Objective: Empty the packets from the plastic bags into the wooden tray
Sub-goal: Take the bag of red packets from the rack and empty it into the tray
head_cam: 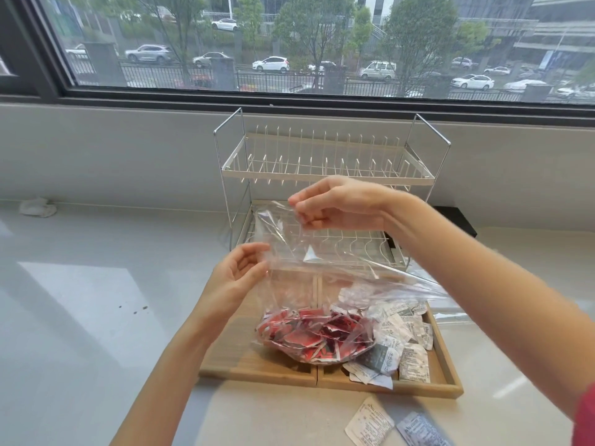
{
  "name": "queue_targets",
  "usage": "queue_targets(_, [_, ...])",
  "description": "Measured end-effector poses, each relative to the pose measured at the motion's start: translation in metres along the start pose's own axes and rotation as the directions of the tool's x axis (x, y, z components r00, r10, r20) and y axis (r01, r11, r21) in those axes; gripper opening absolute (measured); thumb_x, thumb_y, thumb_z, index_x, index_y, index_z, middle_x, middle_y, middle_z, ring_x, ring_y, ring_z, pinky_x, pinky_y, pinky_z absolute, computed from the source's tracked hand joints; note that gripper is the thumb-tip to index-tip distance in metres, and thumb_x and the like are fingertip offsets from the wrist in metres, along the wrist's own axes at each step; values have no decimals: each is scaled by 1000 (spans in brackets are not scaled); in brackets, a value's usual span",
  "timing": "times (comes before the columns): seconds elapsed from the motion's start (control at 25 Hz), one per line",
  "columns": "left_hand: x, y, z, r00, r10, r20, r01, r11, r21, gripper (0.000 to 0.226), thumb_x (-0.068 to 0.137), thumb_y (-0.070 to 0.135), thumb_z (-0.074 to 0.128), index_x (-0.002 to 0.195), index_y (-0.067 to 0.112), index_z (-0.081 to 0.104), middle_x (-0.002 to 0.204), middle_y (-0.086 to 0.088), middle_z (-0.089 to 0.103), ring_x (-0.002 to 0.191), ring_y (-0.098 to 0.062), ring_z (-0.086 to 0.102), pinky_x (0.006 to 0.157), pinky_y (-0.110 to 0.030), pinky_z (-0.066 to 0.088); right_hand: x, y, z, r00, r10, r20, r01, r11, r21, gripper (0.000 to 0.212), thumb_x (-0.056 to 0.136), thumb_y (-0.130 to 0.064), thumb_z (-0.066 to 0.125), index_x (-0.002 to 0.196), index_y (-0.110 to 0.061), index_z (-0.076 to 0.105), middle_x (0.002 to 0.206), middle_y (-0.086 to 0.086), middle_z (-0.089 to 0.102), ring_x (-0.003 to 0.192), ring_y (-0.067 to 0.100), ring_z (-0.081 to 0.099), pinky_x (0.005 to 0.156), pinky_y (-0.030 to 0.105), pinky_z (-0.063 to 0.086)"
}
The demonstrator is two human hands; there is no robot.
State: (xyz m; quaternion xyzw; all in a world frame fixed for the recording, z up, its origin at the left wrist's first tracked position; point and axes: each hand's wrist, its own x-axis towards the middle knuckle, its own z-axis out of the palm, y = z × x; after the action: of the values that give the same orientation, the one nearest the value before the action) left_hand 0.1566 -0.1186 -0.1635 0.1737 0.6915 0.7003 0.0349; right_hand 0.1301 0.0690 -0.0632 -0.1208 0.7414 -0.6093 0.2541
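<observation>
A clear plastic bag (289, 284) stands over the wooden tray (257, 371), its bottom full of several red packets (309, 339). My left hand (238, 278) pinches the bag's near left rim. My right hand (335, 204) pinches the far rim higher up, so the mouth is pulled apart. Several white and grey packets (402, 342) lie loose in the tray's right compartment. Two more packets (370, 423) lie on the counter in front of the tray.
A white wire dish rack (322, 162) stands right behind the tray, below the window sill. Another crumpled clear bag (450, 313) lies at the tray's right. A crumpled white wad (37, 207) sits far left on the pale counter.
</observation>
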Motion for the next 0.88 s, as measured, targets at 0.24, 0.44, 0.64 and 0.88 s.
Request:
queue_targets(0.24, [4, 10, 0, 997, 26, 77, -28, 999, 34, 10, 71, 30, 61, 80, 28, 63, 81, 13, 64, 77, 0, 58, 72, -15, 46, 2, 3, 6, 999, -44, -7, 44, 997, -56, 16, 91, -4, 48, 101, -12, 58, 65, -3, 58, 65, 7, 59, 71, 21, 52])
queue_targets(0.44, [11, 23, 4, 997, 76, 15, -76, 997, 7, 25, 73, 48, 55, 79, 26, 62, 69, 14, 64, 72, -3, 59, 74, -17, 45, -2, 9, 1, 996, -50, -78, 55, 996, 64, 25, 91, -6, 47, 116, -11, 50, 74, -3, 57, 64, 6, 60, 72, 21, 52])
queue_targets(0.64, [15, 34, 12, 989, 109, -99, -105, 993, 45, 16, 89, 20, 51, 75, 16, 57, 56, 12, 56, 50, -5, 47, 55, -13, 42, -3, 22, 7, 997, 20, -78, -25, 997, -72, 37, 94, -24, 44, 126, -6, 47, 91, 0, 52, 73, 6, 54, 71, 17, 51])
queue_targets(0.88, [12, 35, 13, 984, 141, -110, -141, 990, 8, 17, 91, 17, 46, 76, 19, 54, 55, 10, 55, 48, -7, 41, 51, -14, 40, -14, 33, 5, 987, 107, 116, -78, 971, -225, 26, 96, -26, 40, 102, -14, 62, 69, -20, 61, 66, -1, 54, 71, 14, 45])
